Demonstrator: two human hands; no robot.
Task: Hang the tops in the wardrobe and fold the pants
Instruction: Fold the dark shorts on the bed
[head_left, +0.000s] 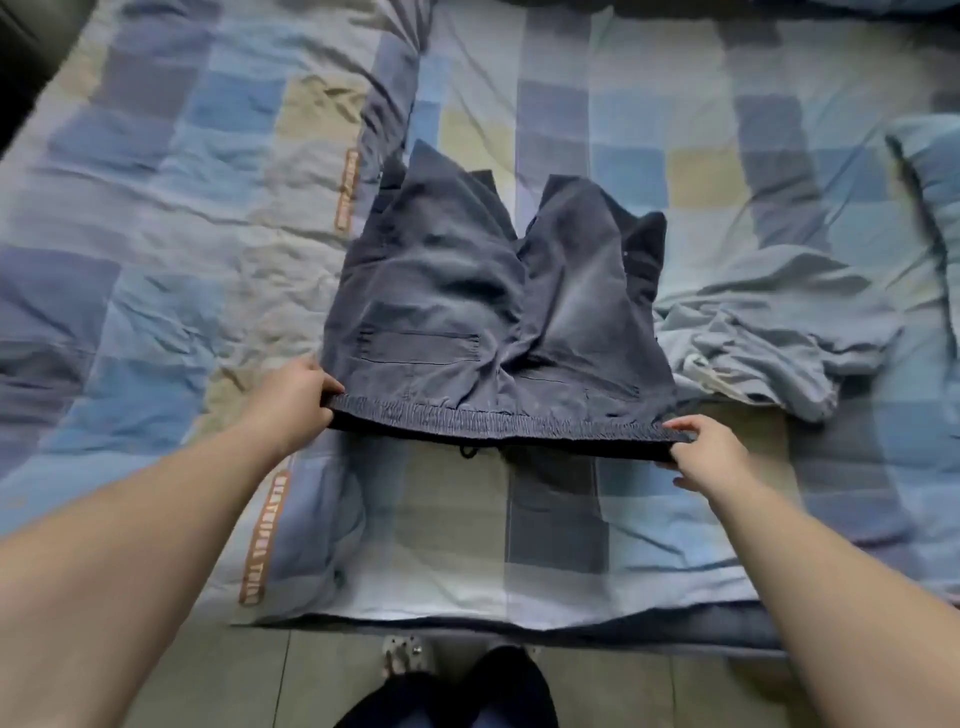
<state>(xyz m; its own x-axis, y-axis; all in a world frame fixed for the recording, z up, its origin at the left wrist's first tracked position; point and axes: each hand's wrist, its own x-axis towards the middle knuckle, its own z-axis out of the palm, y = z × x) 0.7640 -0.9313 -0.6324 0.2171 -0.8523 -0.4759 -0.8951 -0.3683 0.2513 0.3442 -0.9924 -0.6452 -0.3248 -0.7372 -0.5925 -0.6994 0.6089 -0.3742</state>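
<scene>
Grey shorts (483, 306) on the checked quilt (182, 208), roughly mid-bed. Everything below is placed relative to the shorts.

Orientation: elastic waistband (498, 418) at the near edge, toward the person; the two leg openings point away, toward the far side of the bed. So the long axis runs near-to-far, and the waistband line runs left-right across it, tilted slightly with the right end nearer the camera. Back side up: flap pocket (418, 347) visible on the left half just beyond the waistband. Legs lie splayed with a V gap between them, and the fabric is rumpled, not flat. The waistband looks lifted a little off the quilt, with a shadow under it, while the leg ends rest on the bedding. A dark drawstring (467, 451) hangs below the waistband near its middle.

Hands: left hand (291, 400) grips the left end of the waistband, fingers curled around the edge. Right hand (709, 452) pinches the right end, thumb on top. Both arms extended, the waistband stretched between them.

Right of the shorts, touching or just beside the right leg: a crumpled pale blue garment (753, 332). Further right, a light blue pillow (930, 171). Near side of the shorts, past the bed edge: tiled floor (208, 686) and the person's dark trousers (452, 696).
</scene>
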